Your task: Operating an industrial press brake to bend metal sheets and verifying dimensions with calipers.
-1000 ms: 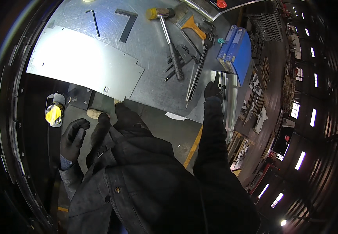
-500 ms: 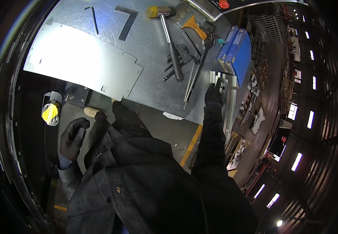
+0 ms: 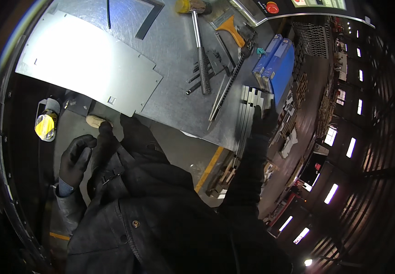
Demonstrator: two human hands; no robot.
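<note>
My right hand, in a dark glove, reaches to the right edge of the metal workbench. Its thumb and fingers are spread beside a stack of silvery slotted metal strips; whether it touches them is hard to tell in the dark. Nothing shows in its grasp. My left hand, gloved too, hangs low on the left, away from the bench. Its fingers are loosely curled with a gap to the thumb, and it is empty. A large pale sheet-metal panel lies on the bench's left part, overhanging the near edge.
On the bench lie a mallet, an orange-handled scraper, a carpenter's square, several hex keys and a long dark ruler-like strip. Blue boxes stand at the right. A yellow-and-grey object is lower left.
My right hand has shifted right across the metal strips, and its thumb and fingers have spread apart. The view has shifted slightly; my left hand keeps its loose curl.
</note>
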